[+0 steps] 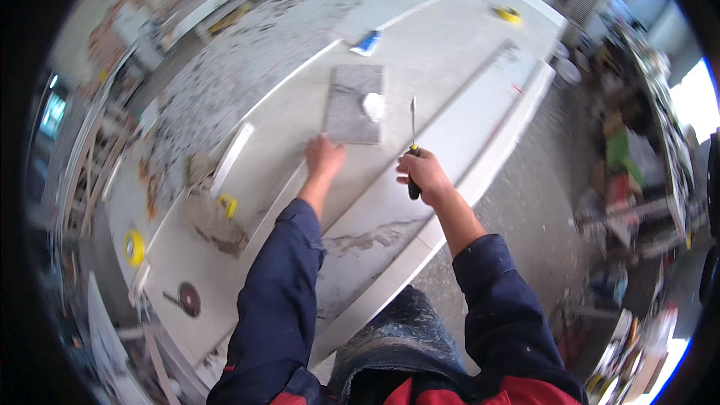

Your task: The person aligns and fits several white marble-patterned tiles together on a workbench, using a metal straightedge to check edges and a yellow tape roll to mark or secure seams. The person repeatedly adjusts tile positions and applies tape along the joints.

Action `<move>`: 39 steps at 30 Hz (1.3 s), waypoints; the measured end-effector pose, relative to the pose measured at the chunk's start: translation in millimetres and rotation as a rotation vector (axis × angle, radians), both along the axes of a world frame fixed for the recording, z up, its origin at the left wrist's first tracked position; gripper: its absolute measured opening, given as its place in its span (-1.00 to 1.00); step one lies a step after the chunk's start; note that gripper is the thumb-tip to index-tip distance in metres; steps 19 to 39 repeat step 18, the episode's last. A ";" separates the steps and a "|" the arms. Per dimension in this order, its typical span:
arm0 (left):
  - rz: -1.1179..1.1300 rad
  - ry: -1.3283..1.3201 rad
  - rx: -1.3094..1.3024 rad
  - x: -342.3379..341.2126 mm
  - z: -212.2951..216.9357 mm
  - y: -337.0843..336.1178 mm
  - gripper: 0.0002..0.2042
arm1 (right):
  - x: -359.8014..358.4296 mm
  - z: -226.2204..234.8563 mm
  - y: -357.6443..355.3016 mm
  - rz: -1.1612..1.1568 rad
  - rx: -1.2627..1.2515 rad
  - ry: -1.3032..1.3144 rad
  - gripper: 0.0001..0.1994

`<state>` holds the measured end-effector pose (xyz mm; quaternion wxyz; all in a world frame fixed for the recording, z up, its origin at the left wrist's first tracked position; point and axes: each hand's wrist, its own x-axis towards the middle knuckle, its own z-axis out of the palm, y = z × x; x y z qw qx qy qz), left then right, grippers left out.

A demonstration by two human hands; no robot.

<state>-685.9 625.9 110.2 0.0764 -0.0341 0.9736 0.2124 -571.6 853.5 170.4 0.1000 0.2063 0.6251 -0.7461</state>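
Note:
In my right hand [426, 174] is a screwdriver [413, 124] with a black and yellow handle; its metal shaft points away from me, above the table. My left hand [325, 156] is at the near left corner of a grey veined tile [351, 124]. Motion smears its fingers, so I cannot tell whether they grip the tile's edge. A crumpled white lump [373, 107], perhaps paper or cloth, lies on the right side of the tile. To the right, a long white slab with grey veins [450, 116] runs along the table's edge.
Beyond the tile lies a blue and white packet [367, 43]. Yellow tape rolls [508, 14] sit at the far right and far left [134, 247]. A dark disc [189, 299] and a brownish rag [214, 217] lie at left. Cluttered shelves [645, 150] line the right side.

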 end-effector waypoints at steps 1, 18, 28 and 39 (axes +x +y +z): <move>0.022 -0.027 -0.020 -1.1 -3.2 1.1 -0.28 | -24.2 -12.8 -4.3 0.069 0.048 0.000 -0.85; 0.502 -0.216 2.079 14.6 30.7 88.1 -0.54 | -77.4 -11.6 95.5 -0.065 -0.320 0.024 -0.96; 0.502 -0.216 2.079 14.6 30.7 88.1 -0.54 | -77.4 -11.6 95.5 -0.065 -0.320 0.024 -0.96; 0.502 -0.216 2.079 14.6 30.7 88.1 -0.54 | -77.4 -11.6 95.5 -0.065 -0.320 0.024 -0.96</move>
